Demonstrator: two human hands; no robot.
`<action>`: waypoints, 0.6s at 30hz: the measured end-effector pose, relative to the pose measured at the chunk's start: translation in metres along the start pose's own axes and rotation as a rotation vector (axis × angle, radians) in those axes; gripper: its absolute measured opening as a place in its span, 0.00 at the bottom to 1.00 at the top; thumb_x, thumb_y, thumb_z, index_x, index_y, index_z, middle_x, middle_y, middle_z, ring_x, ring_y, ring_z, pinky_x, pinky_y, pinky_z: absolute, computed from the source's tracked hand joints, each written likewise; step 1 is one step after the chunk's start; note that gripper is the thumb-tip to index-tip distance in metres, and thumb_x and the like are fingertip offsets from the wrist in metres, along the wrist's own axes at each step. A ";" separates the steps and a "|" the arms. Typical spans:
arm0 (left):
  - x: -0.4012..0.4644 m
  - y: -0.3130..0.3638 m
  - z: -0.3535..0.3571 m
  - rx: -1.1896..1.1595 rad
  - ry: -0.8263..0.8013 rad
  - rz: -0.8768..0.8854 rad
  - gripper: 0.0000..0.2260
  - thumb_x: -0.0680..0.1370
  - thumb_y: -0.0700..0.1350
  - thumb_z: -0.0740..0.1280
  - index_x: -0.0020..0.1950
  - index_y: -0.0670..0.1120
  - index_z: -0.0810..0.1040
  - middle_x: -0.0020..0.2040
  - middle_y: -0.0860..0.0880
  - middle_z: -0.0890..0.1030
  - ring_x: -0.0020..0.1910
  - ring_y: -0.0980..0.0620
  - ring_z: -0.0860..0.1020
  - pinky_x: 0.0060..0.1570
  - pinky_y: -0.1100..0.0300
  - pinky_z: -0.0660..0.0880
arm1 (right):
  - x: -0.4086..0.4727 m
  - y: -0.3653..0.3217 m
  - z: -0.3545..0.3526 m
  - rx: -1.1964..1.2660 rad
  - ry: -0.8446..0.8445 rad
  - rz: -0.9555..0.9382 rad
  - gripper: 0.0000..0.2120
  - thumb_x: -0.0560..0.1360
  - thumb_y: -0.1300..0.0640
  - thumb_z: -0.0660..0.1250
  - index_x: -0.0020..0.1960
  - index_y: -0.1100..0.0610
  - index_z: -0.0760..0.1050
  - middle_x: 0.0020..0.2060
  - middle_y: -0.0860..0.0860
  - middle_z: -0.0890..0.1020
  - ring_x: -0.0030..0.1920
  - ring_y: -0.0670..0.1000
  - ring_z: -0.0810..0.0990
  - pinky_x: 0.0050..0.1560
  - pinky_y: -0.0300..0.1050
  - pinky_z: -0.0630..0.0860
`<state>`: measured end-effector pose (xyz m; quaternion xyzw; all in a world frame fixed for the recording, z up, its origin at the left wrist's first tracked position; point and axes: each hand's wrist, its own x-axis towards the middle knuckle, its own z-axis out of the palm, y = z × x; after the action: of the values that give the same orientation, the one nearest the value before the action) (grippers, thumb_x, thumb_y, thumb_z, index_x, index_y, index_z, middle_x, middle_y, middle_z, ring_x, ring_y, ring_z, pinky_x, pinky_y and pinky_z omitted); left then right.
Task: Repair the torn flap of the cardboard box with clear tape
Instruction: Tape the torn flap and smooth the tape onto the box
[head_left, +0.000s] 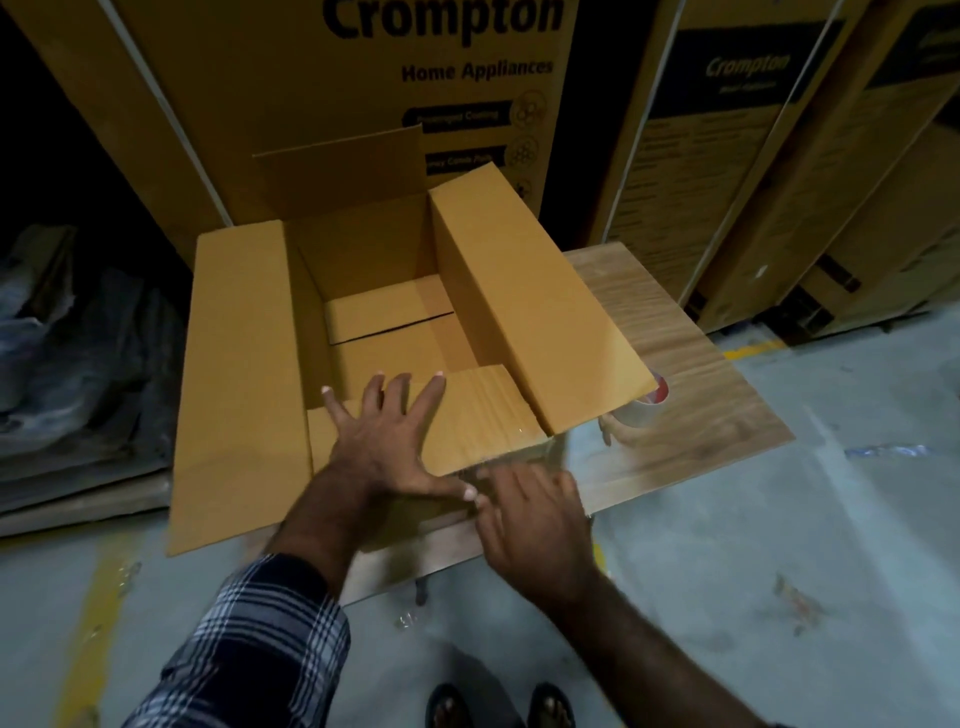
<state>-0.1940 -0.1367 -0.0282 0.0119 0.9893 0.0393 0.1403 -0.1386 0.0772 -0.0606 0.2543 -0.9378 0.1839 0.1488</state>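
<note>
The near flap (467, 415) lies folded in over the mouth of the box (244, 374), its long axis running left to right across my front, along the near wall. A shiny film of clear tape (511, 436) shows on its right part and seems to wrap down over the fold at the near edge; where exactly the tear runs I cannot tell.

My left hand (387, 441) lies flat on the flap with its fingers spread and straight, pressing the card down, thumb stretched out toward the fold. My right hand (530, 514) sits just nearer me and to the right, at the fold itself, fingers loosely bent with the tips touching the taped edge; it is blurred, so I cannot tell whether it pinches a loose end or only rubs the tape. The two hands nearly meet at my left thumb.

So the work lies straight ahead of my right fingertips, and I judge the smoothing should run along the fold, with the right hand the nearer one for it.

The tape roll (644, 410) rests on the wooden board (691, 395) to the right, half hidden under the right flap (540, 306).
</note>
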 end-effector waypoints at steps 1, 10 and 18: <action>-0.002 -0.003 0.002 0.020 0.015 -0.003 0.64 0.51 0.89 0.49 0.80 0.59 0.34 0.83 0.45 0.47 0.80 0.39 0.48 0.65 0.18 0.42 | 0.002 -0.004 0.003 0.023 -0.005 -0.023 0.09 0.79 0.51 0.61 0.55 0.51 0.77 0.47 0.48 0.80 0.46 0.51 0.78 0.47 0.51 0.72; 0.003 -0.004 0.007 0.045 0.051 0.006 0.58 0.58 0.84 0.54 0.81 0.58 0.42 0.80 0.42 0.54 0.77 0.40 0.56 0.69 0.23 0.51 | 0.038 0.024 0.011 0.158 -0.153 -0.013 0.10 0.78 0.54 0.57 0.45 0.55 0.76 0.36 0.52 0.82 0.36 0.53 0.78 0.37 0.49 0.75; 0.003 -0.004 0.007 0.045 0.040 0.010 0.58 0.58 0.83 0.57 0.81 0.59 0.41 0.79 0.43 0.54 0.77 0.41 0.56 0.69 0.23 0.52 | 0.035 0.081 -0.003 0.002 -0.142 0.192 0.17 0.78 0.48 0.55 0.47 0.53 0.81 0.42 0.51 0.84 0.41 0.54 0.81 0.39 0.47 0.77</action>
<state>-0.1955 -0.1403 -0.0360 0.0194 0.9924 0.0179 0.1200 -0.2103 0.1283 -0.0669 0.1759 -0.9658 0.1796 0.0637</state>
